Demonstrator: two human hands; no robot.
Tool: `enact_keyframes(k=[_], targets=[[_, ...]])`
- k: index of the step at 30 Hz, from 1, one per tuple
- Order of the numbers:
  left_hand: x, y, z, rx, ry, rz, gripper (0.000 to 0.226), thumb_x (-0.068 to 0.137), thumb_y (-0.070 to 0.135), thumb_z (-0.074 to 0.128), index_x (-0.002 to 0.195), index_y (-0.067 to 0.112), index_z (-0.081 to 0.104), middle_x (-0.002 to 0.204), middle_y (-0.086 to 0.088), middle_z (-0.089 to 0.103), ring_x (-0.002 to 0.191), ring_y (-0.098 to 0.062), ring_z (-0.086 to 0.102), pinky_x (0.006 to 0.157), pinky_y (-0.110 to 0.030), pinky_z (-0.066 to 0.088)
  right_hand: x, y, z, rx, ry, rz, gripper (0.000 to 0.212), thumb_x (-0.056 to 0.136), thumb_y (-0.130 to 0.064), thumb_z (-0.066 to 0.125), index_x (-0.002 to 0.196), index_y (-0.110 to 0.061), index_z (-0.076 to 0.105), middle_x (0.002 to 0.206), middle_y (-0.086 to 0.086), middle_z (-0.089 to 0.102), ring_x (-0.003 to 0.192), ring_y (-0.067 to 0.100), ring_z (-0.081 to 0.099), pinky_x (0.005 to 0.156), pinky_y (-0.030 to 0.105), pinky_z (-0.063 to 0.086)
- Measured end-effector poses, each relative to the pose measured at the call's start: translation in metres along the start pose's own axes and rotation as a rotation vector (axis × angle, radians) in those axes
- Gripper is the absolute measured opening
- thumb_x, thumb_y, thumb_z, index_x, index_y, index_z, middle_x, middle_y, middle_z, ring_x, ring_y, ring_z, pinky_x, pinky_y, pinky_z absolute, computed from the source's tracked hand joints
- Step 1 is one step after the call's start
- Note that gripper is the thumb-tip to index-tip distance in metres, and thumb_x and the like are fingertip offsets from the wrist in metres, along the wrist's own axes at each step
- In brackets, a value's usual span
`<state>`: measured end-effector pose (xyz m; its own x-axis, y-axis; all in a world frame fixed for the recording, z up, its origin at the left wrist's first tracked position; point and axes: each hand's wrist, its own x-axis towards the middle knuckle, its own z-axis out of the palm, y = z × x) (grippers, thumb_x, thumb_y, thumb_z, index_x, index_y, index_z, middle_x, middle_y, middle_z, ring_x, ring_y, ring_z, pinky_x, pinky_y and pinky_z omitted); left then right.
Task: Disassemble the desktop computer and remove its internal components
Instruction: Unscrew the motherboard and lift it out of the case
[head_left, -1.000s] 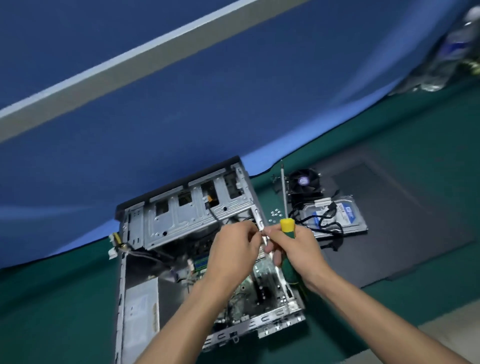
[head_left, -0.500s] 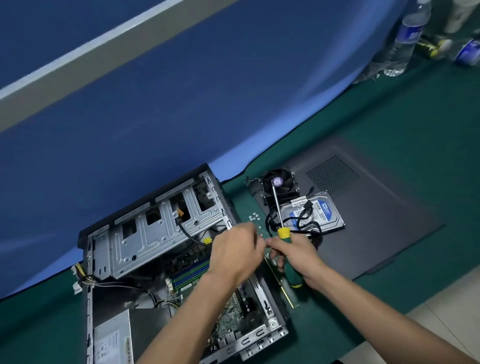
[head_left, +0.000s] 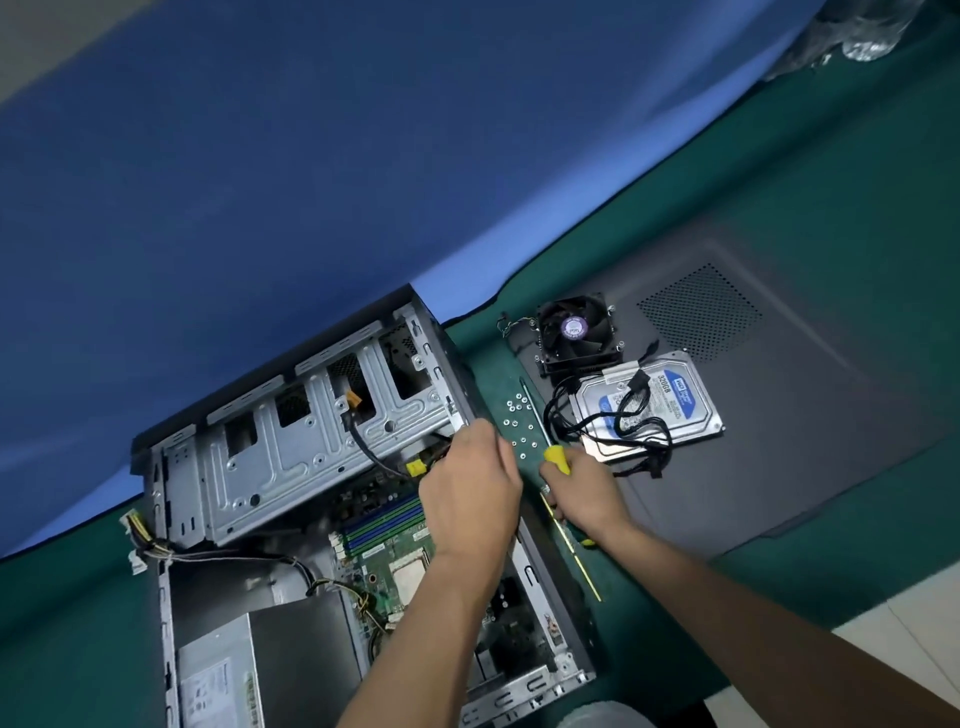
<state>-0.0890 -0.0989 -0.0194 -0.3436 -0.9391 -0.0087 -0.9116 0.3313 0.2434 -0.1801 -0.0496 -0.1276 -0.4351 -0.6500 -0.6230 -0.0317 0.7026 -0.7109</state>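
Yellow-capped screwdriver (head_left: 540, 423) is gripped in your right hand (head_left: 584, 486); your left hand (head_left: 470, 493) sits curled over the case (head_left: 311, 441), can't tell what it's pinching.

Head cam, tilted, looks down close at open case (head_left: 322, 447) w/ both arms.

Green work surface against a blue backdrop

A dark green cloth-covered table (head_left: 857, 171) meets a smooth blue fabric backdrop (head_left: 311, 171); pale tiled floor (head_left: 904, 629) shows at the lower right, under soft, even light.
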Motion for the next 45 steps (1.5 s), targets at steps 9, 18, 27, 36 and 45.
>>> enact_keyframes(k=[9, 18, 27, 36, 45], targets=[[0.000, -0.002, 0.000, -0.027, -0.015, -0.009, 0.024, 0.093, 0.022, 0.047, 0.070, 0.018, 0.039, 0.064, 0.005, 0.043, 0.049, -0.018, 0.038, 0.048, -0.027, 0.020, -0.011, 0.003, -0.012, -0.741, 0.014, -0.183, 0.037, 0.093, -0.045, 0.045, 0.073, -0.015, 0.049, 0.075, 0.004, 0.060, 0.074, 0.026, 0.059, 0.066, 0.031, 0.044], [0.002, -0.006, 0.003, -0.059, -0.013, 0.020, 0.027, 0.095, 0.024, 0.043, 0.069, 0.017, 0.037, 0.059, 0.007, 0.036, 0.045, -0.010, 0.031, 0.045, -0.026, 0.017, -0.028, -0.013, -0.019, -0.739, 0.014, -0.159, 0.035, 0.095, -0.042, 0.044, 0.087, -0.011, 0.059, 0.087, 0.006, 0.064, 0.083, 0.027, 0.060, 0.069, 0.031, 0.041], [-0.024, -0.030, -0.014, -0.511, -0.079, -0.111, 0.028, 0.096, 0.029, 0.043, 0.071, 0.019, 0.049, 0.061, 0.005, 0.053, 0.053, -0.011, 0.044, 0.051, -0.028, 0.033, -0.087, -0.063, -0.026, -0.357, 0.083, -0.527, 0.022, 0.091, -0.035, 0.051, 0.071, -0.026, 0.048, 0.057, -0.011, 0.048, 0.057, 0.008, 0.045, 0.059, 0.030, 0.042], [-0.071, -0.132, -0.023, -0.112, -0.315, -0.318, 0.012, 0.088, 0.016, 0.050, 0.080, 0.019, 0.058, 0.082, -0.001, 0.066, 0.079, -0.022, 0.060, 0.063, -0.029, 0.041, -0.121, -0.086, 0.043, -0.980, -0.235, -0.689, 0.015, 0.091, -0.020, 0.047, 0.086, -0.010, 0.057, 0.090, 0.011, 0.065, 0.085, 0.030, 0.062, 0.067, 0.033, 0.044], [-0.087, -0.162, -0.017, -0.201, -0.323, -0.484, 0.028, 0.090, 0.006, 0.043, 0.108, 0.013, 0.063, 0.104, -0.009, 0.067, 0.089, -0.026, 0.061, 0.076, -0.034, 0.049, -0.075, -0.059, 0.089, -1.224, -0.284, -0.221, 0.022, 0.093, -0.019, 0.056, 0.111, -0.007, 0.060, 0.109, 0.003, 0.066, 0.091, 0.017, 0.063, 0.066, 0.025, 0.044]])
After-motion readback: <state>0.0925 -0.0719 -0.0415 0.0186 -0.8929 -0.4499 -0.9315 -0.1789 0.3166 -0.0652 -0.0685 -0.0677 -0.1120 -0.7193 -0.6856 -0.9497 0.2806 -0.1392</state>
